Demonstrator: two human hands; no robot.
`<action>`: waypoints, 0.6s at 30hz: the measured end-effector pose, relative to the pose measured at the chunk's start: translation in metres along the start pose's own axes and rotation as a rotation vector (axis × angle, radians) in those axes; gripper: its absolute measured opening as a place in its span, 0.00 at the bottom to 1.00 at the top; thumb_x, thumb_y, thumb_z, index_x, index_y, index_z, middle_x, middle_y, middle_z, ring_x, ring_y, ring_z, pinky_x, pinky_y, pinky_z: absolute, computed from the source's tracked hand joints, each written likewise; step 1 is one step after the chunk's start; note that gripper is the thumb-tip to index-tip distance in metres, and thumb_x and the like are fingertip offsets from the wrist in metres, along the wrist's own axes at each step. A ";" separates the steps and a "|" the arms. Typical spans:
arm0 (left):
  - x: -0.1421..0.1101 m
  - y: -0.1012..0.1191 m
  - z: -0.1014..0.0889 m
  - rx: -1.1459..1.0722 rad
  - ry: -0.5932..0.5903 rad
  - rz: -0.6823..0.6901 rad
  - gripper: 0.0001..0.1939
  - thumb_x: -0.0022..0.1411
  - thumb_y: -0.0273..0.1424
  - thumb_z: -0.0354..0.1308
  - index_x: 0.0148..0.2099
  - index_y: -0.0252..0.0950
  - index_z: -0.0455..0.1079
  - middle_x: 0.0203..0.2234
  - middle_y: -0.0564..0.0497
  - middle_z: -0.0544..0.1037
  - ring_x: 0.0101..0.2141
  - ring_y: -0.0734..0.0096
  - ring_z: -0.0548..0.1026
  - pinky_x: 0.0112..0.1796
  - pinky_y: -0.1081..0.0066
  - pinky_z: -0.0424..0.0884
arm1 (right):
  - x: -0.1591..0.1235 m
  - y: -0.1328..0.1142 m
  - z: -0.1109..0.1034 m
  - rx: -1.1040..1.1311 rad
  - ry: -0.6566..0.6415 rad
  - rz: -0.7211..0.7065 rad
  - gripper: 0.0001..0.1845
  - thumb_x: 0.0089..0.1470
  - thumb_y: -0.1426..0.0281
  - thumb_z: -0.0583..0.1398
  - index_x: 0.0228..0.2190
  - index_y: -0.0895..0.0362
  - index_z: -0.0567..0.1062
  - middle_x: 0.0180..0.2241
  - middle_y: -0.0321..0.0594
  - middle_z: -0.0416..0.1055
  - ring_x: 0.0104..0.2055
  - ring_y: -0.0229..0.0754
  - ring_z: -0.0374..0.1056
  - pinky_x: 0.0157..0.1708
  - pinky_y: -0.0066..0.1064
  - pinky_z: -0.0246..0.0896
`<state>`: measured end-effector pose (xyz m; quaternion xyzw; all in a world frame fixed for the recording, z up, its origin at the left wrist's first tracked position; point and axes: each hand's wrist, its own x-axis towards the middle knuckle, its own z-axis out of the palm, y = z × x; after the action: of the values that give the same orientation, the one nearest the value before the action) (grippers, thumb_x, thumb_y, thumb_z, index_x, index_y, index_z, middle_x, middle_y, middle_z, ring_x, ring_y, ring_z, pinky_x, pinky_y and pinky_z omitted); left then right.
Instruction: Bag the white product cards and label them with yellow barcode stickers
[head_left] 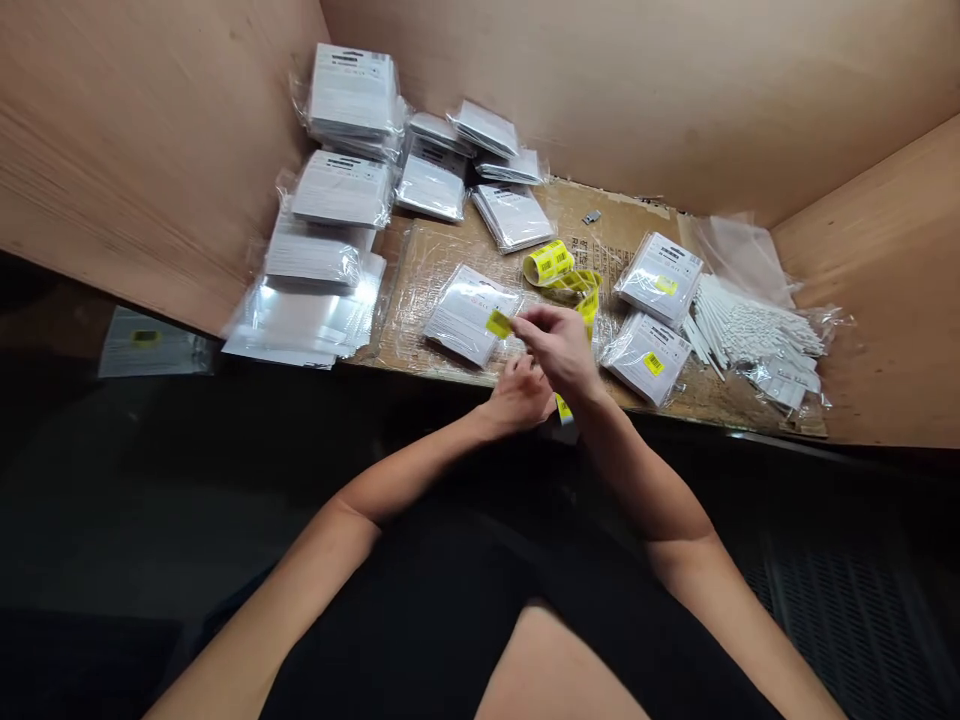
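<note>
My right hand [559, 345] pinches a small yellow sticker [499, 323] by its edge, over the corner of a white packet in clear plastic [465, 312]. Partly hidden under it, my left hand [517, 395] is closed on the yellow label strip [564, 408], which hangs off the table's front edge. A roll of yellow labels [547, 262] lies just behind, its tail [581, 290] trailing toward my hands. Two packets with yellow stickers on them [660, 275] [646, 355] lie to the right.
Stacks of white bagged packets [341, 190] [352, 95] fill the left and back of the cardboard-covered table [622, 225]. A bundle of white cables in plastic [757, 335] lies at the right. Plywood walls [600, 90] enclose three sides. One bagged packet [146, 340] lies outside, left.
</note>
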<state>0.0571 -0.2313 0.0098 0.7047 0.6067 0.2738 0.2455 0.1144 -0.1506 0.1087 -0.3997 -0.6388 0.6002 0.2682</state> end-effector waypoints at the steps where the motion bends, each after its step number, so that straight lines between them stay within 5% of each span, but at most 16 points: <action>1: -0.004 0.002 0.005 0.136 -0.009 0.038 0.19 0.74 0.30 0.56 0.61 0.28 0.75 0.55 0.32 0.75 0.61 0.34 0.68 0.62 0.38 0.63 | 0.015 -0.003 0.013 0.060 -0.057 0.094 0.12 0.55 0.64 0.69 0.29 0.61 0.78 0.24 0.35 0.71 0.21 0.32 0.59 0.22 0.27 0.54; 4: -0.012 0.003 0.015 0.346 -0.010 0.113 0.19 0.79 0.33 0.54 0.65 0.29 0.73 0.59 0.32 0.73 0.63 0.33 0.66 0.63 0.34 0.61 | 0.046 -0.001 0.044 0.086 -0.121 0.318 0.09 0.54 0.69 0.67 0.27 0.62 0.76 0.23 0.35 0.71 0.17 0.29 0.52 0.18 0.27 0.44; 8: -0.011 -0.006 0.020 0.372 0.025 0.175 0.22 0.79 0.30 0.52 0.70 0.28 0.68 0.66 0.32 0.67 0.66 0.37 0.64 0.66 0.36 0.60 | 0.061 0.016 0.060 -0.173 -0.108 0.362 0.11 0.57 0.70 0.64 0.25 0.61 0.75 0.21 0.38 0.70 0.17 0.34 0.59 0.18 0.29 0.48; 11: -0.009 -0.007 0.025 0.326 0.060 0.216 0.25 0.80 0.26 0.49 0.75 0.32 0.62 0.69 0.35 0.64 0.70 0.43 0.60 0.69 0.41 0.57 | 0.061 0.027 0.059 -0.531 -0.059 0.215 0.11 0.56 0.65 0.68 0.29 0.60 0.77 0.25 0.42 0.74 0.27 0.41 0.68 0.27 0.30 0.58; 14: -0.018 -0.001 0.019 0.306 0.010 0.163 0.26 0.80 0.24 0.49 0.75 0.34 0.61 0.70 0.36 0.62 0.71 0.47 0.59 0.71 0.46 0.56 | 0.054 0.027 0.059 -0.854 0.016 -0.024 0.22 0.57 0.62 0.70 0.48 0.63 0.77 0.38 0.49 0.78 0.38 0.49 0.72 0.39 0.35 0.64; 16: -0.035 0.003 -0.003 0.276 -0.083 0.166 0.24 0.77 0.25 0.55 0.72 0.33 0.66 0.69 0.36 0.63 0.71 0.46 0.58 0.71 0.47 0.57 | 0.048 0.024 0.065 -0.988 -0.007 -0.205 0.25 0.66 0.60 0.63 0.57 0.63 0.73 0.46 0.56 0.78 0.46 0.55 0.72 0.47 0.41 0.65; 18: -0.055 0.002 -0.045 0.163 -0.225 0.260 0.21 0.75 0.25 0.61 0.67 0.34 0.72 0.67 0.38 0.67 0.68 0.45 0.63 0.69 0.50 0.61 | 0.045 0.024 0.076 -1.078 -0.076 -0.398 0.27 0.71 0.58 0.57 0.63 0.60 0.72 0.59 0.60 0.72 0.58 0.61 0.68 0.58 0.49 0.61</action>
<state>0.0216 -0.2853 0.0386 0.8210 0.4992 0.1726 0.2166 0.0324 -0.1559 0.0690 -0.3303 -0.9265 0.1417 0.1112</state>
